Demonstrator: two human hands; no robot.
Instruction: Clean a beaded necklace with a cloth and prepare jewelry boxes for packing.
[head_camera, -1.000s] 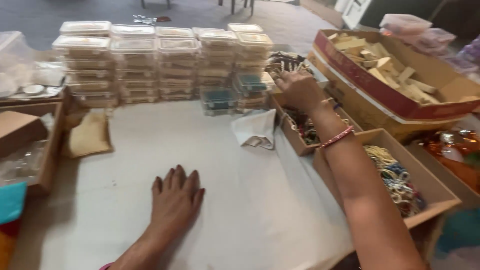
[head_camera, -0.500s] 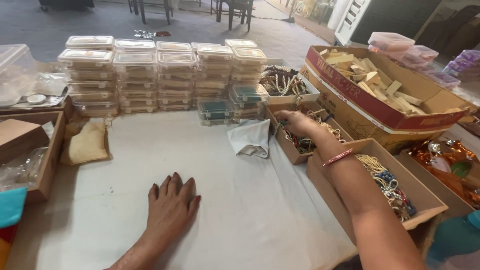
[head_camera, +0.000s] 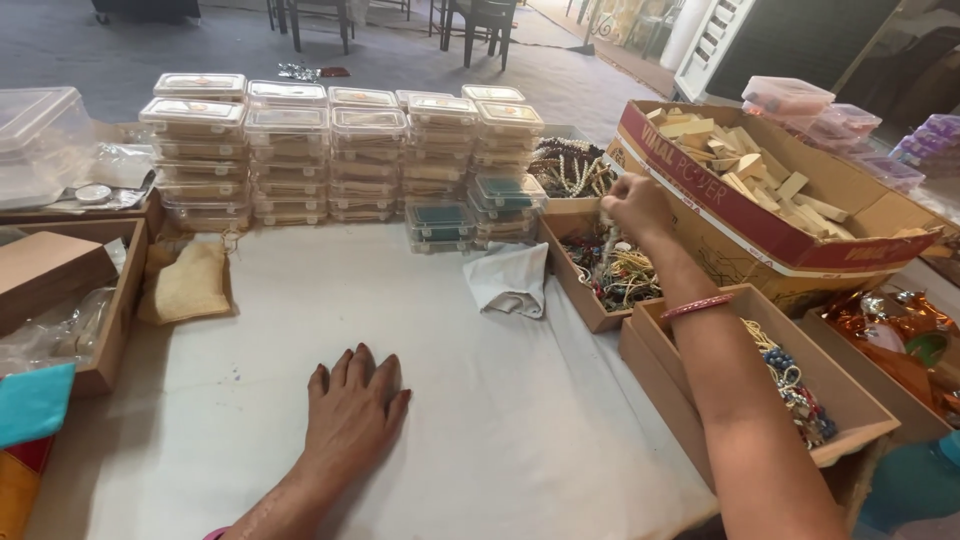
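White tablecloth (head_camera: 300, 330); red-and-tan cardboard box (head_camera: 760, 225); pink bangle (head_camera: 697, 306); teal-filled clear containers (head_camera: 440, 222); beige pouch (head_camera: 187, 283).

- Left hand (head_camera: 352, 415) lay flat on the table cloth (head_camera: 300, 330), near front edge.
- Right hand (head_camera: 637, 205) reached over the open box of jewellery (head_camera: 610, 270), right of centre.
- Stacks of lidded plastic boxes (head_camera: 340, 150) stood in rows at the back of the table.
- Folded cloth (head_camera: 510, 280) lay just left of that open box.
- Small pouch (head_camera: 185, 285) lay left, before the stacks.
- Carton of wooden pieces (head_camera: 760, 190) sat far right, behind a second open box (head_camera: 790, 380).
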